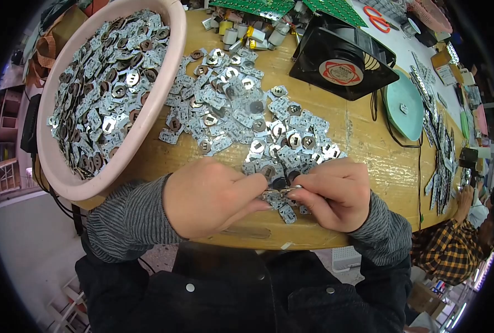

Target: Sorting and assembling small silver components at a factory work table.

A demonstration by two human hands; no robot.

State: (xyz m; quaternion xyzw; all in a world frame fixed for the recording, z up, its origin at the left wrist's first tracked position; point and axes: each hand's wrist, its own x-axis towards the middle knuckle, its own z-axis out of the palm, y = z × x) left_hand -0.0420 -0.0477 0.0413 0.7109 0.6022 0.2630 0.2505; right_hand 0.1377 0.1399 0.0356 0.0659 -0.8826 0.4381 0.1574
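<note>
My left hand (216,194) and my right hand (335,194) meet at the table's near edge, both closed in a pinch. Held between their fingertips is a small grey metal plate (277,194); its details are partly hidden by my fingers. Directly below it a similar loose plate (287,214) lies on the table. Just beyond my hands spreads a pile of small grey metal plates (224,94), many carrying round brown or silver discs. To the left, a large pink oval basin (172,72) is heaped with the same kind of plates.
A black box fan (341,58) stands at the back right, its cable running along the table. Past it are a turquoise dish (405,105) and long metal strips (438,161). Small cylindrical parts (252,33) and green circuit boards (258,6) lie behind. Another person's checked sleeve (452,250) shows at right.
</note>
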